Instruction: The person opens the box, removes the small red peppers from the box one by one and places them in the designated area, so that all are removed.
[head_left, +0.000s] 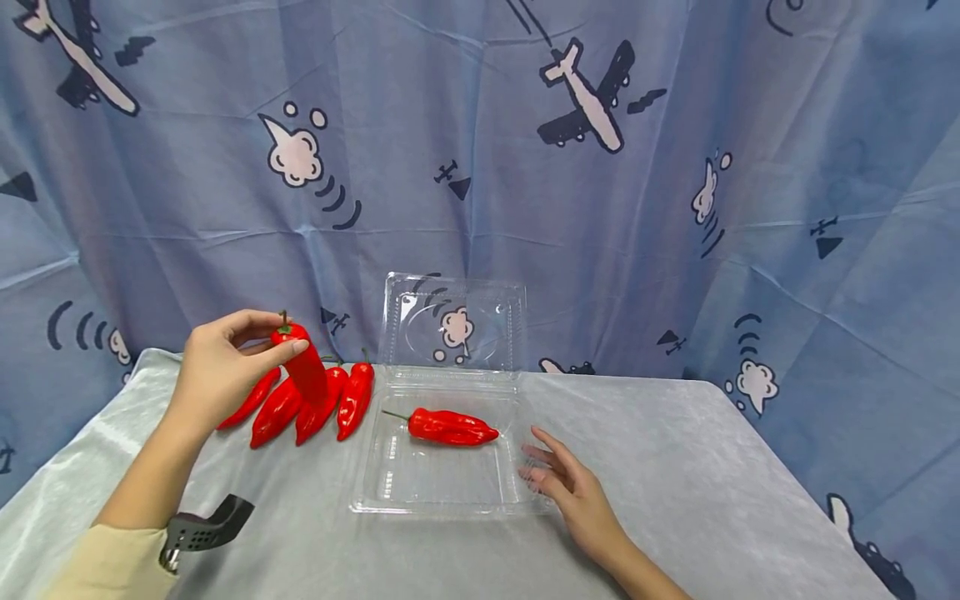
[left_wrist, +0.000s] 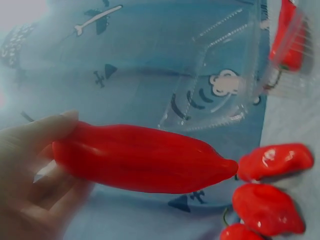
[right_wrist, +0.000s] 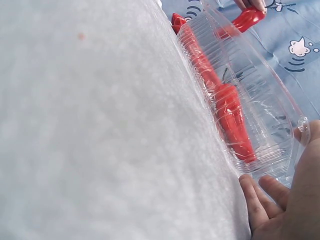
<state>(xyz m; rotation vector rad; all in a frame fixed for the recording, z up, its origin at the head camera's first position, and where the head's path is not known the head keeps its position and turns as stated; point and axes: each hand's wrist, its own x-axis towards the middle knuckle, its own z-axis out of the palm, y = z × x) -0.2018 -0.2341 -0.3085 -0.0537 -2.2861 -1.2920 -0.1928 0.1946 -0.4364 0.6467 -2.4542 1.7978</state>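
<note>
My left hand (head_left: 217,367) pinches a red pepper (head_left: 306,371) near its green stem, between thumb and fingers. That pepper hangs tip down above the cloth; in the left wrist view the held pepper (left_wrist: 145,159) spans the middle. Several more red peppers (head_left: 356,402) lie on the cloth below and beside it. A clear plastic clamshell box (head_left: 435,492) stands with its lid (head_left: 480,321) raised, and one red pepper (head_left: 453,427) lies inside. At the box's right wall is my right hand (head_left: 577,500), fingers extended and touching the plastic; the right wrist view shows its fingertips (right_wrist: 246,181) low against the wall.
A light grey cloth (head_left: 675,458) covers the table. Behind its far edge hangs a blue curtain (head_left: 465,108) printed with planes and clouds. The raised lid stands at the back of the box, close to the curtain.
</note>
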